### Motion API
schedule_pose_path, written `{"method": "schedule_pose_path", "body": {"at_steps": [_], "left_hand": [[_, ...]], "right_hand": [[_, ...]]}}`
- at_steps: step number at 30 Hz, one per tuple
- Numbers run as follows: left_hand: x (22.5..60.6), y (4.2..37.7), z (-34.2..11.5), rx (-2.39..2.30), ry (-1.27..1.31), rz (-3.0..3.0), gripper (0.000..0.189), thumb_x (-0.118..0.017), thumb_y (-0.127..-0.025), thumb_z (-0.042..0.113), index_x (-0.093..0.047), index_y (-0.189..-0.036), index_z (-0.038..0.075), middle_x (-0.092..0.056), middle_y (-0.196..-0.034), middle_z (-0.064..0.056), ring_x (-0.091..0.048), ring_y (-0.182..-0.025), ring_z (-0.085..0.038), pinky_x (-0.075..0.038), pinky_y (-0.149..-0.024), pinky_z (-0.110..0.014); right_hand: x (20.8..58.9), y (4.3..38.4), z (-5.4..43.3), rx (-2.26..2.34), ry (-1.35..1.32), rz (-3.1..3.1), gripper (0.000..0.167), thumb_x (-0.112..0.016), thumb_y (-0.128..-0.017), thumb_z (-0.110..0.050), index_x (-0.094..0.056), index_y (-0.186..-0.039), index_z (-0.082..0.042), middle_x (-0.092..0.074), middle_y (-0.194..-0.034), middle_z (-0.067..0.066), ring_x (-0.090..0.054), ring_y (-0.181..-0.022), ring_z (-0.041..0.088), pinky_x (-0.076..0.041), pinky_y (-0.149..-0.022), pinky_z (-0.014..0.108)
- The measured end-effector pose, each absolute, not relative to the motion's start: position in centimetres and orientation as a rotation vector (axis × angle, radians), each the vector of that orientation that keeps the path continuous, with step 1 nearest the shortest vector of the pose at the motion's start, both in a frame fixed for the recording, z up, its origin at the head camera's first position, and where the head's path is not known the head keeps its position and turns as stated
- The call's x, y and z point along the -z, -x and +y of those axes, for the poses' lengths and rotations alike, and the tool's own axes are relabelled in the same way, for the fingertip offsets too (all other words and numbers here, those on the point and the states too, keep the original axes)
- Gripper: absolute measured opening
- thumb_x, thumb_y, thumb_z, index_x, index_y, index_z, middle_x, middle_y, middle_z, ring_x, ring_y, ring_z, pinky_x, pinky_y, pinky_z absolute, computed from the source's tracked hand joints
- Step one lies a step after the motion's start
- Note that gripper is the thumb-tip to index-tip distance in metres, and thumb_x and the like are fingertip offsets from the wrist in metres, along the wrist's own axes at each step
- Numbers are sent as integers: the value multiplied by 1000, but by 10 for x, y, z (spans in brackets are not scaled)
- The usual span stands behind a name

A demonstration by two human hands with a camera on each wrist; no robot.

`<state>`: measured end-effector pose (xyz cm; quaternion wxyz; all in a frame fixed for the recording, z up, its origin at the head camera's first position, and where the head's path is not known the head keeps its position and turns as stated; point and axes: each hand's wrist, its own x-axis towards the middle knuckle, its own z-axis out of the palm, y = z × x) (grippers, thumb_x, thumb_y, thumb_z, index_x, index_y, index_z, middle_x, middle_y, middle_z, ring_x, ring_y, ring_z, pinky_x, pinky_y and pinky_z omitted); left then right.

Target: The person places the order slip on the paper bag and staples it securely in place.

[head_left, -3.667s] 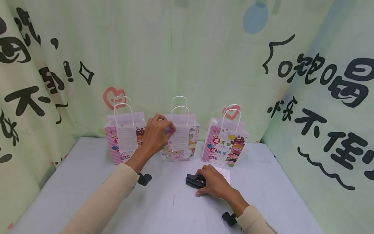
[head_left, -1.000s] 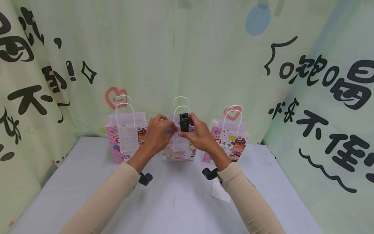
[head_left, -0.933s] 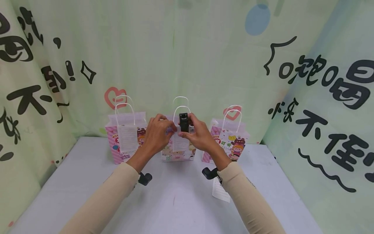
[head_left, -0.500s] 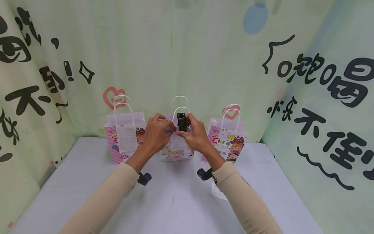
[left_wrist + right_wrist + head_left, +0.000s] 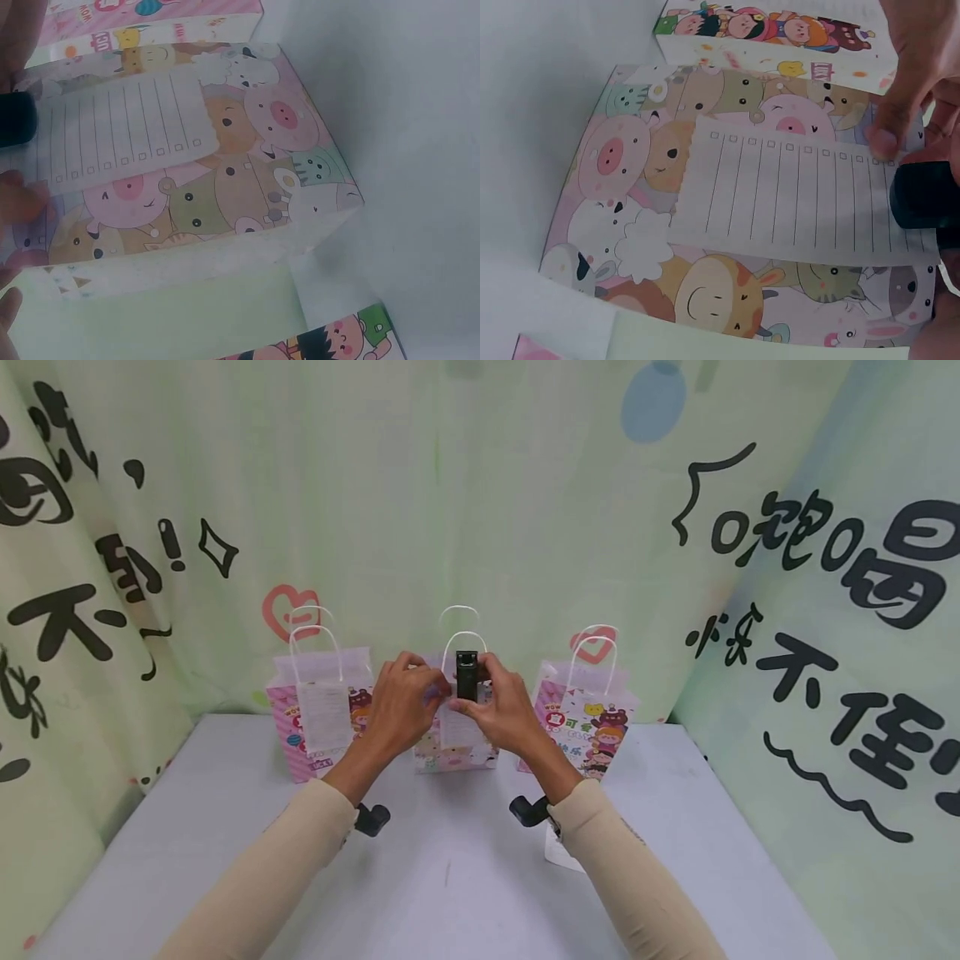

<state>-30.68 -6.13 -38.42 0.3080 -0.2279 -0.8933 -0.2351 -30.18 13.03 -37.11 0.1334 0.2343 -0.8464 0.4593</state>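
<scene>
My left hand (image 5: 405,702) pinches the upper left corner of a lined paper note (image 5: 780,195) against the top of the middle gift bag (image 5: 202,210), which is printed with cartoon animals. In the right wrist view, the left thumb (image 5: 885,141) presses on the note's edge. My right hand (image 5: 506,706) grips a black stapler (image 5: 467,675), held upright with its end over the top edge of the note and bag. The stapler (image 5: 15,120) also overlaps the note's top in the left wrist view. Whether its jaws are squeezed together I cannot tell.
A pink gift bag (image 5: 283,714) with a lined note (image 5: 327,718) on its front stands at left. Another pink bag (image 5: 592,727), with cartoon figures, stands at right. A loose paper note (image 5: 558,853) lies on the white table (image 5: 446,902), partly under my right forearm.
My right hand has lifted the stapler from the table and brought it up to the middle bag's top edge. In the last second it shifts slightly left. My left hand stays in place.
</scene>
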Motion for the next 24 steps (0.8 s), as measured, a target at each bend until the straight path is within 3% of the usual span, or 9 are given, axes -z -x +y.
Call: {"method": "schedule_pose_path", "body": {"at_steps": [9, 17, 24], "left_hand": [[384, 307, -62, 652, 608, -2341, 4, -85, -90, 14, -82, -94, 14, -83, -99, -6, -61, -116, -28, -50, -101, -46], [384, 306, -62, 654, 584, -2339, 6, -86, -90, 16, -82, -93, 14, -83, -104, -8, -62, -115, -29, -50, -100, -45], [385, 305, -62, 666, 590, -2348, 5, -85, -91, 16, -82, -94, 14, -83, -106, -8, -61, -116, -28, -50, -100, -45]], "right_hand": [[358, 298, 141, -1617, -675, -2309, 62, -80, -95, -15, -50, -149, -8, -71, -137, 13, -66, -120, 30, -53, -111, 52], [351, 292, 155, -1660, -640, -2262, 62, -79, -95, -20, -50, -149, -10, -71, -139, 11, -63, -118, 29, -43, -118, 56], [352, 285, 168, -1592, -588, -2289, 60, -79, -95, -22, -53, -148, -10, -70, -137, 12, -62, -119, 30, -43, -119, 56]]}}
